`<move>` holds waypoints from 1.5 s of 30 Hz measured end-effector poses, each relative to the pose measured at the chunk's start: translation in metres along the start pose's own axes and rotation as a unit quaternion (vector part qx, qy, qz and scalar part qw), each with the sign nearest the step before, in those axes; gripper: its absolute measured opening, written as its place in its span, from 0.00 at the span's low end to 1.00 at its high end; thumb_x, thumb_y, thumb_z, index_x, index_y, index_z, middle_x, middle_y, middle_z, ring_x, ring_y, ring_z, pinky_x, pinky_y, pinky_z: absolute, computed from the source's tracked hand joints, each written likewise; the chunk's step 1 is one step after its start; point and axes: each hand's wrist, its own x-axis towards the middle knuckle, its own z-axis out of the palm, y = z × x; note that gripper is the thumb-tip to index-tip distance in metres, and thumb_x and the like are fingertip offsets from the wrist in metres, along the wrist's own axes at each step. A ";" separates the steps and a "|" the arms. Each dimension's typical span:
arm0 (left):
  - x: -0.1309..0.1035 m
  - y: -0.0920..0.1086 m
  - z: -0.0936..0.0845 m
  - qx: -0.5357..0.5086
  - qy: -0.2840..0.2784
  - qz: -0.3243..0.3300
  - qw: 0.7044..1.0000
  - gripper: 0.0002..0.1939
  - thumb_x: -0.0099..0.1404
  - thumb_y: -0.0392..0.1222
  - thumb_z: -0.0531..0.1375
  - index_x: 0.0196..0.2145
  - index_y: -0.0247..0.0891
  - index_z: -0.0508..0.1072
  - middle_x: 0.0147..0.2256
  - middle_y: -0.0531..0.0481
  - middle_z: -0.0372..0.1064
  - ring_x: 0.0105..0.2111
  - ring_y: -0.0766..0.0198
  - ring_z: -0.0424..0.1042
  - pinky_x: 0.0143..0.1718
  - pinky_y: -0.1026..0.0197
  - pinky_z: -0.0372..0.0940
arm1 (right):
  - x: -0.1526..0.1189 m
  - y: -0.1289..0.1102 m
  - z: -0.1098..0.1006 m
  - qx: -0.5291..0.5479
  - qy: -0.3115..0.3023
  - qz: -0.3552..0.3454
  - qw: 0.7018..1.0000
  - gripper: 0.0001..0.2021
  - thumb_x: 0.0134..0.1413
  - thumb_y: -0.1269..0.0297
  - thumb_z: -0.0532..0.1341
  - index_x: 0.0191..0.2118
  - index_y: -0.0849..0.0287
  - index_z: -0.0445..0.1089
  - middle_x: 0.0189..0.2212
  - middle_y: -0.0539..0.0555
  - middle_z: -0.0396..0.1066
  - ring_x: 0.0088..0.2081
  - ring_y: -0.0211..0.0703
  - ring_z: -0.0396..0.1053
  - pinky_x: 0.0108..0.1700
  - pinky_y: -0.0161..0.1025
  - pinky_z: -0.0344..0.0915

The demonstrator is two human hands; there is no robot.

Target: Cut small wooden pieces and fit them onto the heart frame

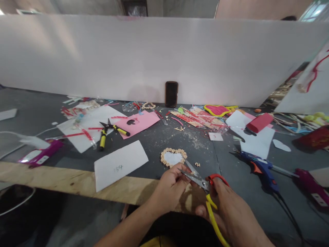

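Note:
My right hand point(228, 202) grips a pair of scissors point(197, 179) with a red and yellow handle. The blades are parted and point up and left. My left hand point(171, 188) is closed in a pinch beside them, its fingertips by the blades; a small pale piece point(192, 173) shows there, partly hidden. Just beyond the left fingers lies a white heart point(173, 157) edged with small pale wooden-looking bits, its lower rim partly covered by my hand. A few similar loose bits point(197, 164) sit to its right.
Left of the heart are a white card point(120, 168), black and yellow pliers point(104, 135) and pink paper point(141, 121). A blue glue gun point(262, 173) with its cable lies right. An upright phone point(171, 94) leans against the white board point(164, 58). Crumbs and wrapped sticks point(191, 118) lie behind.

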 end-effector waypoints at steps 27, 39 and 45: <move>-0.002 0.014 -0.002 0.025 0.033 0.016 0.999 0.09 0.59 0.38 0.56 0.23 0.35 0.71 0.25 0.49 0.73 0.27 0.63 0.70 0.32 0.64 0.62 | 0.004 -0.003 -0.007 -0.079 0.003 -0.036 0.996 0.07 0.51 0.63 0.54 0.37 0.56 0.57 0.24 0.52 0.70 0.24 0.45 0.70 0.24 0.37 0.57; 0.000 0.018 -0.015 -0.104 -0.167 -0.151 0.969 0.06 0.54 0.39 0.61 0.28 0.32 0.73 0.19 0.52 0.70 0.13 0.76 0.50 0.15 0.70 0.42 | 0.000 -0.006 -0.009 -0.038 0.033 -0.092 0.995 0.11 0.48 0.62 0.58 0.37 0.58 0.56 0.28 0.55 0.69 0.27 0.45 0.71 0.28 0.38 0.65; 0.001 0.021 -0.012 -0.065 -0.141 -0.140 0.978 0.07 0.56 0.41 0.62 0.27 0.33 0.72 0.20 0.52 0.71 0.13 0.77 0.47 0.15 0.69 0.41 | 0.000 -0.002 -0.006 -0.077 0.028 -0.093 0.992 0.14 0.43 0.76 0.47 0.39 0.60 0.56 0.23 0.54 0.70 0.22 0.45 0.70 0.23 0.37 0.57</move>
